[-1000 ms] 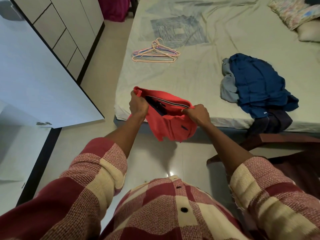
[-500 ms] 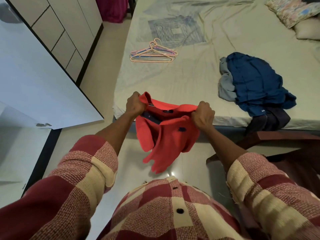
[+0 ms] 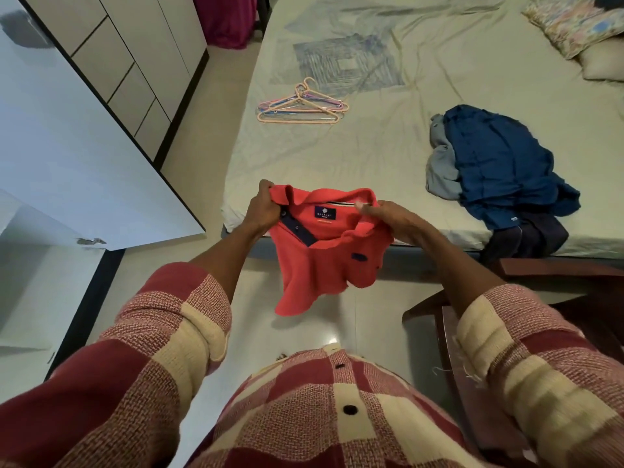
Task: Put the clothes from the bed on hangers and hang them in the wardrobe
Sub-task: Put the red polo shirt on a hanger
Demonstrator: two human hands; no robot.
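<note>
Currently: red cotton polo shirt gripped at collar by left hand, right hand (unhung); pastel plastic hangers, blue crumpled clothes pile await on bed.

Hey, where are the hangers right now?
The hangers lie in a small pile on the bed, upper centre of the head view, left of the blue clothes and beyond the red shirt.

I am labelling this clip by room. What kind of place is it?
Most likely a bedroom: a bed with a pillow, a wardrobe beside it, and hangers lying on the sheet.
</note>
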